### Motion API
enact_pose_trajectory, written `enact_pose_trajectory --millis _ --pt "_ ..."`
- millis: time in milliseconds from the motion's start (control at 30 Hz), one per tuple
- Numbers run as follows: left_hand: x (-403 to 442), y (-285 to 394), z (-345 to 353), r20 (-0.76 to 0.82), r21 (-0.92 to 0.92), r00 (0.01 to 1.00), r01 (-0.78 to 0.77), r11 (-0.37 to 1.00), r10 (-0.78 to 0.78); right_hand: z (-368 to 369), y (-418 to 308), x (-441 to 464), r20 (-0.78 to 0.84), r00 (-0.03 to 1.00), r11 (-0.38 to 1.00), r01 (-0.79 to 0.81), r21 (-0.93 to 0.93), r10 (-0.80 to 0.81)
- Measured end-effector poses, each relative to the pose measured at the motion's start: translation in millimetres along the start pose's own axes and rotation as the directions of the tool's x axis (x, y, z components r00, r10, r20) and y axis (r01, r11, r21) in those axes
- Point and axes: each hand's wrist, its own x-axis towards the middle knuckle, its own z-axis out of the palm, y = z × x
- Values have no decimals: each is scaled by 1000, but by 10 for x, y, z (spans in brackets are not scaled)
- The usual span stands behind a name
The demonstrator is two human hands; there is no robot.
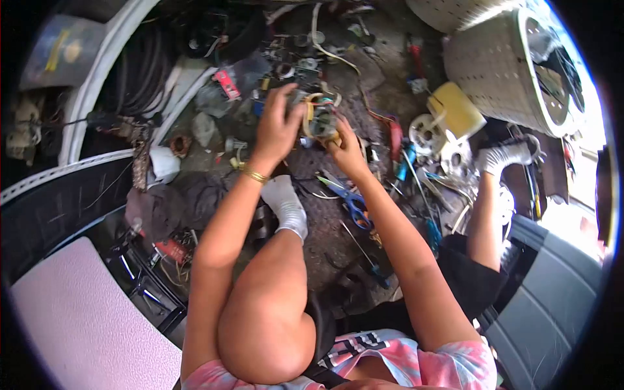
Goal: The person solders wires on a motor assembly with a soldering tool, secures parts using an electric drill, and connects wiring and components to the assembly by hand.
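Above the floor, a small motor part [321, 121] with coloured wires sits between my hands. It looks like a metal ring with a dark inside, though blur hides its details. My right hand [348, 151] grips its lower right side with thumb and fingers. From the left, my left hand [279, 130] curls round a dark grey rounded piece [296, 99] against the motor part; I cannot tell whether the two are joined. Blue-handled scissors [356, 209] lie below my right hand, and a screwdriver [364, 250] rests nearer to me.
Loose parts and wires litter the floor. A yellow cylinder [456, 112] and a white reel [427, 134] stand at right, before a perforated white drum [500, 68]. A red box [227, 84] lies upper left. My socked foot [286, 205] is below my hands; a pink-topped seat [84, 312] stands left.
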Motion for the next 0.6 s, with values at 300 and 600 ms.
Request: enact_pose_trajectory --millis 300,600 --pt "3 -307 -309 184 -38 982 -26 999 32 -320 -413 182 297 909 797 -404 448 294" --pt "72 -141 -360 271 59 947 -195 979 172 -458 -633 251 300 888 682 -460 569 348"
